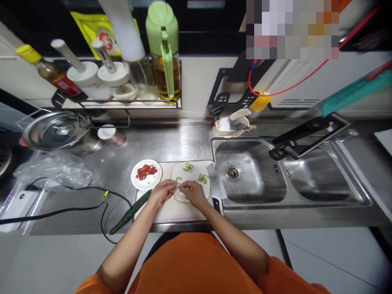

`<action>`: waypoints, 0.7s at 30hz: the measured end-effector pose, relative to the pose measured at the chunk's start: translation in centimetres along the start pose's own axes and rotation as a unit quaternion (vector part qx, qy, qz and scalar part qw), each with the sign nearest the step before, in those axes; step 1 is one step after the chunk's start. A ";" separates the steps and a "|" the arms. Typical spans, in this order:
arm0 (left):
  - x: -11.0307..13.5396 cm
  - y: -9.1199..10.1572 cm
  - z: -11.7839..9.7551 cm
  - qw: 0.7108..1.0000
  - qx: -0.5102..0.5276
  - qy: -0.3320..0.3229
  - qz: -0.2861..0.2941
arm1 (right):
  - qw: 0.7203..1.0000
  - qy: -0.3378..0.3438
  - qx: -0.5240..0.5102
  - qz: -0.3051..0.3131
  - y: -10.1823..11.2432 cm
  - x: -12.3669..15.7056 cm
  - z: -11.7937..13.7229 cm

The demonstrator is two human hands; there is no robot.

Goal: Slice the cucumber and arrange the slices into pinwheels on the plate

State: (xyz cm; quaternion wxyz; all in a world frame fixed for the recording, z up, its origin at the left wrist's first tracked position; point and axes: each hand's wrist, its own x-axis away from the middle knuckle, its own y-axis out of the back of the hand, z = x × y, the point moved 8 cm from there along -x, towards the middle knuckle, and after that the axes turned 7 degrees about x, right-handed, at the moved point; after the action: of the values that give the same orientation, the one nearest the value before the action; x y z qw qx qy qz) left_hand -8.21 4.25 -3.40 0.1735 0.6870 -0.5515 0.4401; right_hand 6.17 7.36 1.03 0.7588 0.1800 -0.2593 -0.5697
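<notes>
- The place is a kitchen, with a steel counter [171, 141] and a double sink [268, 183] at the right.
- The left hand [163, 192] and the right hand [195, 194] meet over the square plate [177, 169]; both have fingertips pinched, and they seem to grasp one small cucumber piece [178, 185] between them.
- On this plate, green slices [189, 167] lie in curved, flower-like groups.
- I judge that the step in hand is handling this thin piece; setting it down would call for a light, exact touch.
- Below lies the cutting board [171, 215]; a round plate [134, 171] with red pieces [146, 172] is at its left.
- The dark cucumber [130, 213] lies beside the left forearm, the knife [218, 183] right of the square plate.
</notes>
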 end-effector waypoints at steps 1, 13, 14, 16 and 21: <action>-0.3 0.2 -0.2 1.000 -0.018 -0.011 -0.004 | 1.000 -0.007 -0.004 0.002 -0.2 -0.1 -0.2; -2.2 0.2 -5.5 0.901 -0.372 -0.215 -0.056 | 0.990 -0.125 0.060 0.001 -1.8 -2.3 -1.4; -2.1 0.0 -5.8 0.890 -0.392 -0.223 -0.059 | 0.989 -0.130 0.065 -0.001 -1.8 -2.5 -1.4; -2.1 -0.5 -6.3 0.872 -0.424 -0.236 -0.062 | 0.988 -0.140 0.071 -0.005 -1.9 -2.7 -1.6; -2.1 -1.3 -6.8 0.840 -0.478 -0.249 -0.059 | 0.984 -0.154 0.086 -0.009 -2.1 -2.9 -1.9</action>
State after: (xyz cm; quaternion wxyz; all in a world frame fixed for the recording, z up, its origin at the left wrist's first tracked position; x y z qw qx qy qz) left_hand -9.81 10.90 -0.99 0.3631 0.6366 -0.6762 -0.0753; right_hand 5.10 9.48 -2.27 0.6867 0.1569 -0.4193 -0.5728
